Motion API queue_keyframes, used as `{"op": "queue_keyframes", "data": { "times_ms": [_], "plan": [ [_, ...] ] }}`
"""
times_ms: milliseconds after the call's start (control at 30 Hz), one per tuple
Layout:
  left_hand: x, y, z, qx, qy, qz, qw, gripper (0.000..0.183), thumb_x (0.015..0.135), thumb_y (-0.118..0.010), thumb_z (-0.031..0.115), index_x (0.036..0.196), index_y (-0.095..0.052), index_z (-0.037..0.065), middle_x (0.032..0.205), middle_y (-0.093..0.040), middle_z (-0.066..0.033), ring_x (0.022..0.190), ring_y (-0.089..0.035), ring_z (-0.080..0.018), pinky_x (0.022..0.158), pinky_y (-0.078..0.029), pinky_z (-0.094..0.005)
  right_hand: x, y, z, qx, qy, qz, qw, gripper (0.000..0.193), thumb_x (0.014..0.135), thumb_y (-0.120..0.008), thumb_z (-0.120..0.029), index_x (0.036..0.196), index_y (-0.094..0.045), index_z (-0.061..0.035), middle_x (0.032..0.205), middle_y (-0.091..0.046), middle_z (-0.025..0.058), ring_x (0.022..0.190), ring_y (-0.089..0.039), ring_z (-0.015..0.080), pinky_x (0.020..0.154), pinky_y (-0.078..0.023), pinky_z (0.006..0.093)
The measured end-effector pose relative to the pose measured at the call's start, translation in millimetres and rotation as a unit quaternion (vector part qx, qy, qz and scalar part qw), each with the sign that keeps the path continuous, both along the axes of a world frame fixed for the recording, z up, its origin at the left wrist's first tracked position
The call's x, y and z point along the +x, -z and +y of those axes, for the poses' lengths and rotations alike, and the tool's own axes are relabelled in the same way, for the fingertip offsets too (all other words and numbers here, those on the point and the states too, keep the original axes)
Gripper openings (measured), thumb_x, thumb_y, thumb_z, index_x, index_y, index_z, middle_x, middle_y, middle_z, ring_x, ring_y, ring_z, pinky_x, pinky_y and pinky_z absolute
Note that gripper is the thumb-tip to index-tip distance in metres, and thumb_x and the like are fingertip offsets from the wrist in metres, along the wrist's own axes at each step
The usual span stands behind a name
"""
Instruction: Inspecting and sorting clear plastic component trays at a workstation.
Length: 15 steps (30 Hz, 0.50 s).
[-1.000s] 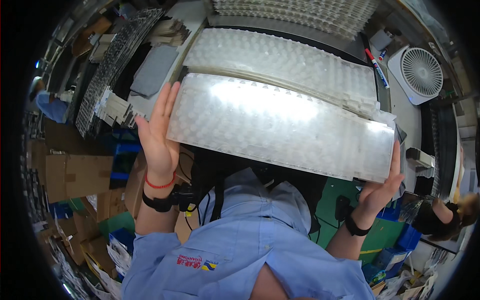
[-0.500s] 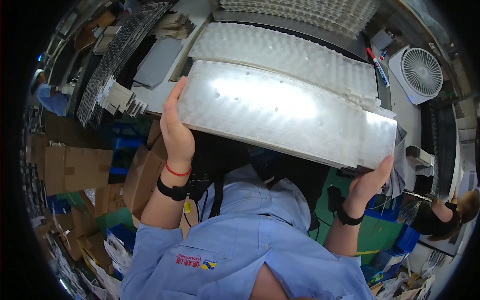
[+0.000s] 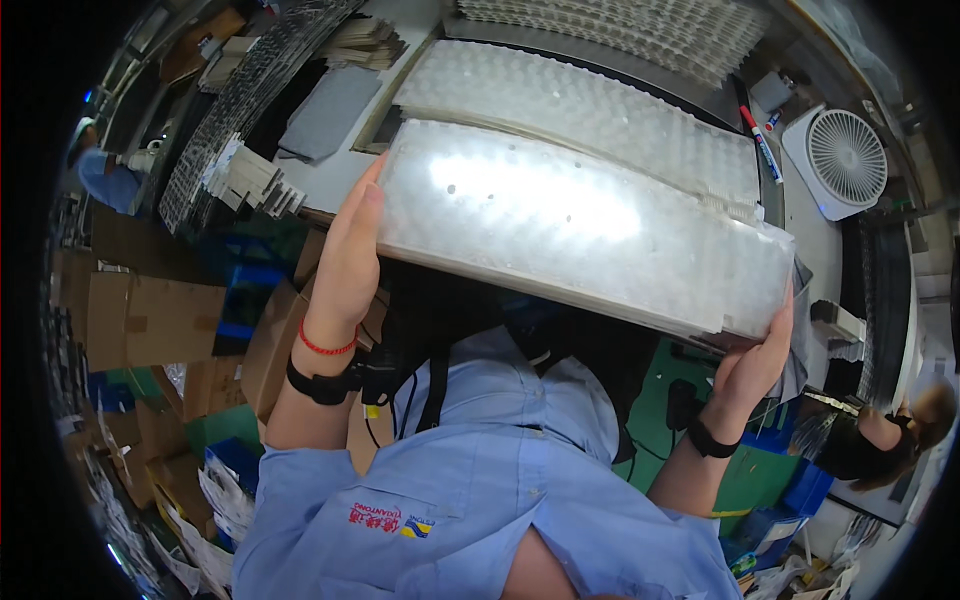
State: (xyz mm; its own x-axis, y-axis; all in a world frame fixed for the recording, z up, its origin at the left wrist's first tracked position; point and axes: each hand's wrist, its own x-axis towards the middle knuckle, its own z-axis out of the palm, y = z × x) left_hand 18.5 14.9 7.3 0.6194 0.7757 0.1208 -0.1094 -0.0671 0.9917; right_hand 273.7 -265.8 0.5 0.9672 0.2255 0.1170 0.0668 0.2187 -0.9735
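In front of me is a stack of thin silvery sheets (image 3: pixel 530 225), tilted down to the right, with a shiny top and a few small holes. My left hand (image 3: pixel 352 245) presses along the stack's left end, fingers straight and close together. At the right end my right hand (image 3: pixel 762 350) lies against the side, fingers partly hidden under the lower corner. The stack is held between both hands. Just beyond it a second stack of bumpy translucent-looking sheets (image 3: pixel 570 105) rests on the bench.
More rippled sheets (image 3: pixel 620 30) are piled at the back. A white fan (image 3: pixel 836 162) and a red marker (image 3: pixel 748 120) stand at right. Grey cloth (image 3: pixel 332 112) and metal pieces (image 3: pixel 245 180) are at left. Cardboard boxes (image 3: pixel 150 318) lie lower left. Two people work nearby.
My left hand has slid down along the left end, its wrist moving lower. My right thumb has moved from the top corner to the stack's side. The view has shifted slightly.
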Motion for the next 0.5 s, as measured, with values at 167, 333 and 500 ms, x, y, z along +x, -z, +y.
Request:
{"op": "queue_keyframes", "data": {
  "times_ms": [167, 333, 500],
  "plan": [
    [-12.7, 1.1, -26.9, -0.04, -0.015, -0.016, 0.999, 0.053, 0.104, -0.033, 0.029, 0.142, -0.031, -0.007, 0.14, -0.044, -0.0145, 0.129, -0.04, -0.0196, 0.108, -0.029, -0.0305, 5.9, -1.9, 0.3, -0.015, -0.003, -0.01, 1.0, 0.047, 0.101, -0.028, -0.02, 0.138, -0.04, 0.0058, 0.139, -0.046, 0.016, 0.126, -0.047, 0.0252, 0.107, -0.036, 0.0377],
    [-29.5, 19.4, -33.9, -0.18, -0.16, -0.071, 0.968, 0.048, 0.102, -0.038, 0.031, 0.137, -0.035, -0.002, 0.133, -0.047, -0.0127, 0.124, -0.044, -0.0193, 0.104, -0.034, -0.0332, 16.7, 2.5, -7.5, -0.01, -0.036, -0.001, 0.999, 0.046, 0.101, -0.033, -0.022, 0.138, -0.04, 0.0044, 0.136, -0.049, 0.015, 0.125, -0.049, 0.0254, 0.105, -0.039, 0.0376],
    [-44.8, 13.6, -28.5, -0.356, -0.011, -0.129, 0.925, 0.055, 0.1, -0.044, 0.036, 0.139, -0.028, 0.0, 0.136, -0.044, -0.0117, 0.124, -0.045, -0.0199, 0.103, -0.036, -0.0353, 17.9, 3.8, -11.8, -0.004, -0.031, -0.003, 1.0, 0.046, 0.101, -0.033, -0.022, 0.137, -0.041, 0.0045, 0.138, -0.048, 0.0155, 0.127, -0.047, 0.0259, 0.106, -0.036, 0.0386]
  ]
}}
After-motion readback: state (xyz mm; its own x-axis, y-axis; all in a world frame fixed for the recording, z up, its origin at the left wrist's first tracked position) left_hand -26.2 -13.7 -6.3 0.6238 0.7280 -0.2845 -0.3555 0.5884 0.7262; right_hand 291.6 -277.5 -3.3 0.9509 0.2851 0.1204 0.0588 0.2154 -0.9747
